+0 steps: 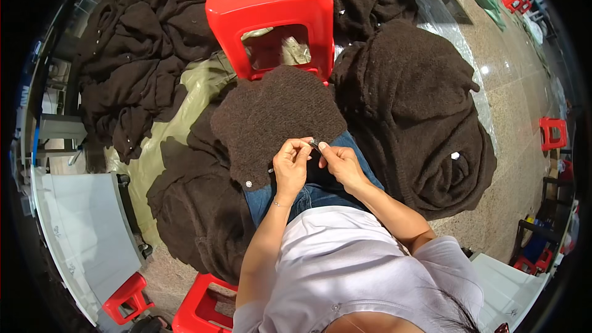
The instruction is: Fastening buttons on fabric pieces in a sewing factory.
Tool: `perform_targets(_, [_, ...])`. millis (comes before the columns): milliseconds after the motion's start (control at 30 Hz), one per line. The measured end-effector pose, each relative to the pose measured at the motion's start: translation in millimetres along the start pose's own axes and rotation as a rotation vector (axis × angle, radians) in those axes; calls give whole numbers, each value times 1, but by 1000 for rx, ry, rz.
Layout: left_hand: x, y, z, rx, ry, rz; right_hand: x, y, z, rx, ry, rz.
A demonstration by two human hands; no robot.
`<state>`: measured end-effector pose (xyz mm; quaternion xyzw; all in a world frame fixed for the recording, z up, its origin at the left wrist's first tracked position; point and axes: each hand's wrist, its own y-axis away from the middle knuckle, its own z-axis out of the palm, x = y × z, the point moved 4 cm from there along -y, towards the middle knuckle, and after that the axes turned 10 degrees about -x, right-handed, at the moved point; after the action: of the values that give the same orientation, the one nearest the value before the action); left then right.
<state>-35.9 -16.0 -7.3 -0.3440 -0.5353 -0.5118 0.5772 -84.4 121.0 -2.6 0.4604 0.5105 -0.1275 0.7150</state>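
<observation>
A dark brown knitted garment (pixel 277 114) lies across my lap over blue jeans. Along its near edge sit small shiny buttons, one button (pixel 248 184) toward the left corner. My left hand (pixel 290 165) is closed in a pinch on the garment's near edge. Opposite it, my right hand (pixel 340 163) pinches the same edge, fingertips close to the left ones. Between the two sets of fingertips shows a small shiny piece, seemingly another button (pixel 313 143); the fingers partly cover it.
A red plastic stool (pixel 271 0) stands just beyond my knees. Heaps of dark brown knitwear lie around me, with a large pile (pixel 419 117) on the right and another pile (pixel 142 43) at far left. Yellowish plastic sheeting (pixel 179 129) covers part of the floor. A white table (pixel 86 228) is at left.
</observation>
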Motion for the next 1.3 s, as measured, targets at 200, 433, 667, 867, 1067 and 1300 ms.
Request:
perform_targets(200, [18,18,-8,-23,-116,24,-6,10,3,22,-35,-53])
perform_targets(433, [22,60,-150,724,-736,260,-21,26,8,-14,128,-349])
perform_targets(667, [-46,26,-203,343,-665,-2,-68,3,142,-343,1099,-722])
perform_targets(867, [-118,29,-231,277,62,-444,-71,-30,134,-273,978,-956])
perform_targets(1067, [-109,29,-231,445,126,-256,-175,43,55,-99,773,-1117])
perform_targets(1300, [48,24,-221,676,-638,463,-236,125,-119,626,206,-1382])
